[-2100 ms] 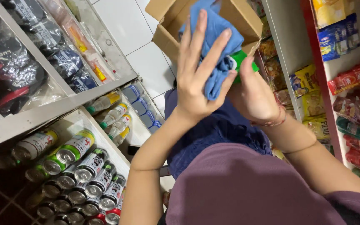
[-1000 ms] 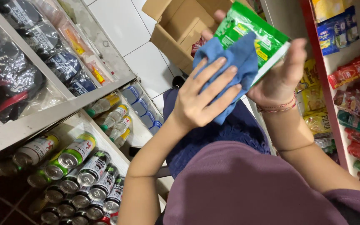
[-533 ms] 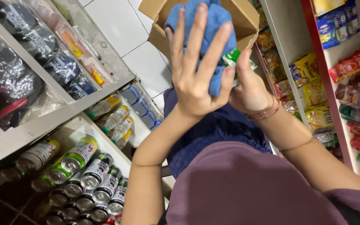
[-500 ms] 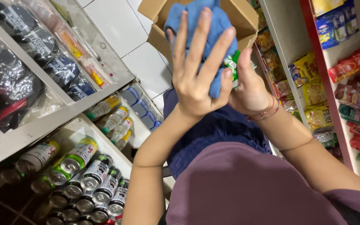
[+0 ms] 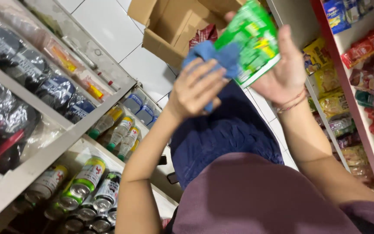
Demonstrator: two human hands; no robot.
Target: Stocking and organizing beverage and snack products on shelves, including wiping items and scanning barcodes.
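A glass-fronted display case (image 5: pixel 44 143) fills the left side of the view, its metal frame running diagonally. Behind its glass lie dark plastic-wrapped packs on the upper level and rows of drink cans (image 5: pixel 87 190) and small bottles (image 5: pixel 117 130) on the lower one. On the right, a red-edged shelf unit (image 5: pixel 347 86) holds rows of snack packets in yellow, red and green. Between them runs a white tiled floor (image 5: pixel 104 26), and on it sits an open cardboard box (image 5: pixel 169 26) with its flaps spread, something red showing inside.

In front of the box, the right hand (image 5: pixel 288 71) grasps a green snack packet (image 5: pixel 249 41) from behind, palm against its back and fingers wrapped over its top and side edges; a thin bracelet circles the wrist. The packet is raised and tilted, its printed face towards the camera. The left hand (image 5: pixel 195 89) clenches a blue cloth (image 5: pixel 215 56), fingers curled over it, and presses the cloth against the lower left part of the packet's face. Below the hands spread a dark blue garment and a mauve one.
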